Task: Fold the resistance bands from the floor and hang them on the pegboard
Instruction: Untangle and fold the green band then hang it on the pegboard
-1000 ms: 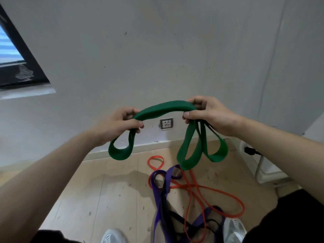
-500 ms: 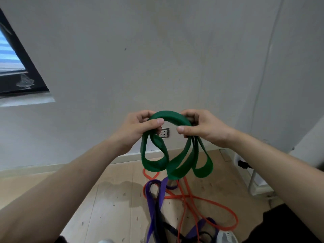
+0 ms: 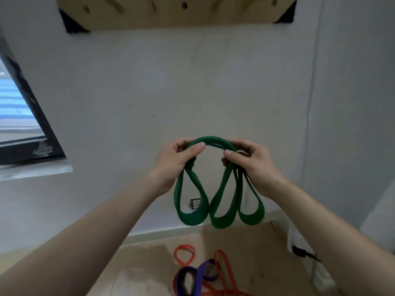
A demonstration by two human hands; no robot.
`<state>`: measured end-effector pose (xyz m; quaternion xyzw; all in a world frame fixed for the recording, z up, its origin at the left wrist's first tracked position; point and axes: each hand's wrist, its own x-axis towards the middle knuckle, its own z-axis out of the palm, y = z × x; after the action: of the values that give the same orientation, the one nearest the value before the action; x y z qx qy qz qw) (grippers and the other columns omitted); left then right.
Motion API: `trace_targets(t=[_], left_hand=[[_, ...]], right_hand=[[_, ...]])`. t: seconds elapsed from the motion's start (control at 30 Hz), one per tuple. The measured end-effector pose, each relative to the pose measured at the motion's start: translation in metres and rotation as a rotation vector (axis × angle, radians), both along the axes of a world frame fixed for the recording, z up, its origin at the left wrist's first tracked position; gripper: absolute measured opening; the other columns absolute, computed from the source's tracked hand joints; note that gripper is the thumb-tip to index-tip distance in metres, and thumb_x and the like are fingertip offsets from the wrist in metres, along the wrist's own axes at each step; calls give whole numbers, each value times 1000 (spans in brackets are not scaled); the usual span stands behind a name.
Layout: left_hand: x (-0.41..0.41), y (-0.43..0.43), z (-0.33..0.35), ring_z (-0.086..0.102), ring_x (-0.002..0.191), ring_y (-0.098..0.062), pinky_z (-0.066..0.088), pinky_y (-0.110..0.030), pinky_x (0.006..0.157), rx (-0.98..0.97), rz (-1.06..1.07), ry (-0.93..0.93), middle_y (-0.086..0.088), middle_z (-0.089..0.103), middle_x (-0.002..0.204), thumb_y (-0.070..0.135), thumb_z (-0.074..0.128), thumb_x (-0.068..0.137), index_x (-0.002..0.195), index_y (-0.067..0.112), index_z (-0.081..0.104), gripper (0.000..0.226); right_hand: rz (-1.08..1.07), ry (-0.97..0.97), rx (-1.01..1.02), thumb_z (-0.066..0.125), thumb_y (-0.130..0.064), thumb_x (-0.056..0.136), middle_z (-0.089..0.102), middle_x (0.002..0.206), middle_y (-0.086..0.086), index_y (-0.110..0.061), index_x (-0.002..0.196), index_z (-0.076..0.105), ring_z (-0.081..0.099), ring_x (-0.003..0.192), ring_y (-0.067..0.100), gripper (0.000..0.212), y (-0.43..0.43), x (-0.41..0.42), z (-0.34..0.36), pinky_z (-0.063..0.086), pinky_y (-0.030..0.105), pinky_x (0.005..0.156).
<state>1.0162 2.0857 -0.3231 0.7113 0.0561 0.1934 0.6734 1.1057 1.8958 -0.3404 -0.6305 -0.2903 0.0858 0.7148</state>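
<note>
White wall (image 3: pixel 192 82) fills the far side, with a wooden pegboard (image 3: pixel 175 16) mounted at the top edge and a dark-framed window (image 3: pixel 25 129) at left. Left hand (image 3: pixel 173 165) and right hand (image 3: pixel 254 165) are raised in front of the wall, close together. Both pinch a green band (image 3: pixel 215 201) between thumb and curled fingers; the band arches between the hands and hangs below them in three loops. A wall socket (image 3: pixel 195 203) shows through the left loop. Wood floor (image 3: pixel 149 270) lies near and below, where an orange band (image 3: pixel 184 256) and a purple band (image 3: pixel 201 276) lie tangled together. A black plug (image 3: pixel 299 252) sits at right.
</note>
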Motion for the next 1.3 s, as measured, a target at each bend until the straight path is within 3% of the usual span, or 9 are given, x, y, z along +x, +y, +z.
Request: trace_targets(t=[0.1, 0.17, 0.37, 0.53, 0.73, 0.9, 1.07, 1.3], left_hand=[[24, -5, 43, 62, 70, -13, 53, -28, 68, -2, 78, -87, -8, 70, 90, 24, 78, 84, 107, 14, 68, 27], [40, -8, 71, 65, 75, -16, 55, -29, 72, -9, 103, -130, -11, 72, 98, 26, 79, 84, 110, 14, 66, 31], [78, -15, 150, 72, 92, -22, 59, -34, 82, 51, 148, -212, -11, 73, 104, 32, 80, 83, 113, 18, 61, 39], [97, -28, 192, 71, 83, -18, 57, -27, 67, 64, 181, -290, -10, 73, 102, 33, 78, 85, 113, 19, 58, 37], [128, -70, 210, 69, 96, -19, 58, -35, 84, 6, 144, -380, -2, 69, 106, 26, 74, 89, 112, 22, 57, 29], [161, -102, 219, 67, 99, -18, 54, -42, 96, -278, 198, -380, 1, 70, 106, 28, 73, 89, 105, 26, 62, 20], [190, -97, 229, 66, 99, -18, 54, -38, 94, -297, 280, -407, -2, 70, 109, 25, 74, 89, 111, 18, 63, 26], [225, -92, 222, 65, 104, -18, 52, -41, 99, -276, 327, -526, -3, 68, 111, 22, 71, 91, 115, 14, 62, 27]], right_hand=[[-87, -48, 72, 72, -8, 91, 71, 110, 21, -6, 118, 67, 74, 92, 31, 28, 4, 18, 45, 61, 39, 87], [-127, -94, 100, 71, -9, 92, 72, 109, 17, -6, 119, 66, 74, 97, 33, 28, 7, 31, 76, 61, 41, 87], [-251, -206, 156, 70, -15, 95, 73, 106, 8, -13, 119, 61, 74, 96, 23, 26, 17, 61, 151, 61, 44, 89], [-318, -255, 243, 69, -17, 95, 71, 104, 8, -19, 108, 60, 73, 98, 23, 15, 19, 76, 196, 60, 48, 91], [-383, -292, 370, 65, -17, 97, 70, 109, 11, -20, 105, 56, 73, 99, 24, 12, 7, 98, 237, 61, 45, 89], [-426, -352, 357, 68, -18, 94, 70, 109, 10, -18, 104, 58, 72, 99, 25, 14, 1, 125, 257, 61, 46, 89], [-368, -308, 237, 71, -17, 92, 71, 109, 10, -19, 103, 60, 74, 96, 27, 16, -5, 159, 274, 59, 49, 88], [-354, -362, 104, 72, -21, 92, 70, 108, 14, -19, 104, 62, 69, 96, 26, 16, -4, 197, 270, 58, 38, 81]])
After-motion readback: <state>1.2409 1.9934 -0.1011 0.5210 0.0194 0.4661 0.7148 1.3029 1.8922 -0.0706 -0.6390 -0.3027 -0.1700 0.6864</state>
